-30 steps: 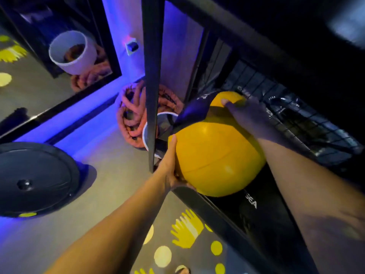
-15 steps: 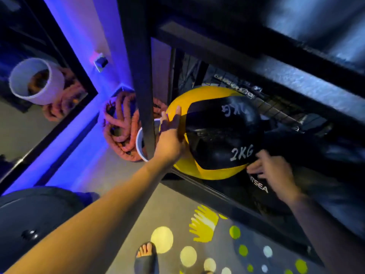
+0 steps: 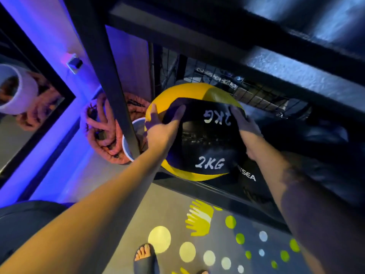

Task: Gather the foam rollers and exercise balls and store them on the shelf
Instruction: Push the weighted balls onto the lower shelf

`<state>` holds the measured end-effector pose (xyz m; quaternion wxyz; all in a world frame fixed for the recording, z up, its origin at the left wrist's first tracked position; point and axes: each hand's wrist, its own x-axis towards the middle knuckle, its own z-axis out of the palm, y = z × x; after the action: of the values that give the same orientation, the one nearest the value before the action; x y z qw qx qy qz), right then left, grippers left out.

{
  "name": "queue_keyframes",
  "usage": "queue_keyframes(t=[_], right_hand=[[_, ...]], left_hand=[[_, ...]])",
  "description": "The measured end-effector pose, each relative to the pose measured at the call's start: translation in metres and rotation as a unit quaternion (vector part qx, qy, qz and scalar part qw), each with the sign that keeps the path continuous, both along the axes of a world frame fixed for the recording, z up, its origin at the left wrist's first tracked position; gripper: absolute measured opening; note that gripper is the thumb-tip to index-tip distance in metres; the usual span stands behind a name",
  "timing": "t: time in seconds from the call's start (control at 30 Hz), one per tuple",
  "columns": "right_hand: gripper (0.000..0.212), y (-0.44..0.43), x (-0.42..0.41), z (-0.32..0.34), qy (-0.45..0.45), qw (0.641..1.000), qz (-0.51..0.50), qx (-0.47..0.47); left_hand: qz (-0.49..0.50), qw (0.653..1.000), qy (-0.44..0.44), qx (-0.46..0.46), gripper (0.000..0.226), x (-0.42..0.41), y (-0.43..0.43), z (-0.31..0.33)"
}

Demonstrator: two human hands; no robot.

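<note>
Two bare hands press on a yellow-and-black exercise ball marked 2KG at the centre of the frame, where it sits in the lower bay of a black metal shelf. The left hand lies with fingers spread on its upper left side, and the right hand lies with fingers straight and flat along its right side. A dark ball rests just to its lower right in the same bay, while a coiled orange rope and a white bucket stand left of centre by the shelf's upright post.
</note>
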<state>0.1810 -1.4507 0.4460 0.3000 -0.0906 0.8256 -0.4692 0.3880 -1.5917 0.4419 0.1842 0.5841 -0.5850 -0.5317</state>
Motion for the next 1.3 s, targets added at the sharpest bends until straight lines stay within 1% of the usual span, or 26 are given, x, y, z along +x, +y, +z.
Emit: queue_keyframes(t=[0.07, 0.13, 0.2, 0.27, 0.3, 0.33, 0.4, 0.43, 0.47, 0.5, 0.6, 0.7, 0.77, 0.8, 0.83, 0.87, 0.93, 0.97, 1.0, 1.03, 1.07, 1.1, 1.13, 1.2, 1.27, 1.3], right_hand=[[0.098, 0.017, 0.016, -0.001, -0.009, 1.000, -0.018, -0.012], [0.087, 0.028, 0.029, -0.004, -0.023, 0.997, -0.064, -0.037], [0.069, 0.032, 0.035, -0.002, 0.010, 0.991, -0.101, -0.087], [0.073, 0.030, 0.040, 0.004, 0.053, 0.987, -0.104, -0.113], [0.080, 0.030, 0.044, 0.005, 0.070, 0.990, -0.085, -0.093], [0.084, 0.032, 0.049, 0.004, 0.091, 0.993, -0.059, -0.040], [0.090, 0.035, 0.064, -0.003, 0.127, 0.988, 0.035, 0.078], [0.094, 0.034, 0.071, -0.006, 0.140, 0.982, 0.079, 0.101], [0.098, 0.032, 0.076, -0.008, 0.145, 0.980, 0.101, 0.097], [0.100, 0.028, 0.076, -0.007, 0.135, 0.982, 0.101, 0.081], [0.095, 0.024, 0.068, 0.001, 0.118, 0.987, 0.093, 0.059], [0.083, 0.036, 0.068, 0.007, 0.122, 0.986, 0.102, 0.052], [0.074, 0.045, 0.069, 0.007, 0.130, 0.983, 0.112, 0.072], [0.067, 0.053, 0.068, 0.008, 0.160, 0.978, 0.108, 0.079], [0.057, 0.064, 0.067, 0.012, 0.215, 0.970, 0.087, 0.076], [0.049, 0.077, 0.063, 0.018, 0.282, 0.956, 0.054, 0.060], [0.040, 0.113, 0.049, 0.035, 0.406, 0.913, 0.005, 0.034], [0.041, 0.133, 0.037, 0.044, 0.450, 0.892, 0.004, 0.050], [0.048, 0.153, 0.023, 0.051, 0.476, 0.874, 0.011, 0.099], [0.063, 0.172, 0.010, 0.058, 0.482, 0.858, 0.019, 0.177], [0.084, 0.192, -0.002, 0.064, 0.465, 0.845, 0.026, 0.262], [0.105, 0.209, -0.009, 0.067, 0.421, 0.846, 0.033, 0.326], [0.123, 0.224, -0.012, 0.069, 0.361, 0.862, 0.042, 0.354], [0.140, 0.245, -0.014, 0.066, 0.268, 0.904, 0.056, 0.328], [0.143, 0.252, -0.023, 0.064, 0.242, 0.924, 0.056, 0.289], [0.145, 0.251, -0.032, 0.066, 0.236, 0.929, 0.051, 0.281]], left_hand=[[-0.074, 0.992, 0.039, -0.093, 0.112, -0.006, -0.024, -0.005], [-0.126, 0.981, 0.072, -0.132, 0.104, -0.012, -0.040, -0.008], [-0.138, 0.972, 0.083, -0.168, 0.094, -0.012, -0.048, -0.012], [-0.143, 0.967, 0.088, -0.193, 0.085, -0.008, -0.052, -0.018], [-0.158, 0.965, 0.081, -0.193, 0.081, -0.006, -0.055, -0.019], [-0.168, 0.965, 0.052, -0.192, 0.076, -0.006, -0.054, -0.023], [-0.172, 0.963, -0.074, -0.192, 0.063, -0.003, -0.042, -0.027], [-0.176, 0.956, -0.122, -0.201, 0.062, 0.001, -0.033, -0.026], [-0.189, 0.946, -0.157, -0.213, 0.070, 0.006, -0.026, -0.027], [-0.198, 0.936, -0.169, -0.238, 0.077, 0.009, -0.023, -0.027], [-0.172, 0.924, -0.143, -0.310, 0.066, 0.010, -0.022, -0.026], [-0.177, 0.917, -0.144, -0.328, 0.058, 0.007, -0.017, -0.016], [-0.158, 0.924, -0.118, -0.328, 0.059, 0.008, -0.008, -0.004], [-0.156, 0.931, -0.099, -0.316, 0.057, 0.011, -0.001, 0.001], [-0.160, 0.934, -0.080, -0.309, 0.056, 0.014, 0.007, 0.006], [-0.165, 0.929, -0.045, -0.327, 0.059, 0.018, 0.019, 0.012], [-0.188, 0.902, 0.028, -0.388, 0.062, 0.024, 0.053, 0.019], [-0.208, 0.890, 0.055, -0.403, 0.061, 0.025, 0.073, 0.018], [-0.236, 0.877, 0.070, -0.414, 0.058, 0.025, 0.093, 0.012], [-0.270, 0.864, 0.072, -0.420, 0.056, 0.022, 0.112, 0.013], [-0.305, 0.856, 0.060, -0.413, 0.055, 0.017, 0.129, 0.012], [-0.348, 0.854, 0.050, -0.385, 0.054, 0.011, 0.144, 0.005], [-0.384, 0.858, 0.043, -0.338, 0.052, 0.003, 0.156, 0.001], [-0.421, 0.874, 0.028, -0.243, 0.047, -0.014, 0.174, -0.013], [-0.412, 0.897, 0.002, -0.159, 0.046, -0.026, 0.182, -0.026], [-0.397, 0.907, -0.009, -0.139, 0.046, -0.031, 0.183, -0.031]])
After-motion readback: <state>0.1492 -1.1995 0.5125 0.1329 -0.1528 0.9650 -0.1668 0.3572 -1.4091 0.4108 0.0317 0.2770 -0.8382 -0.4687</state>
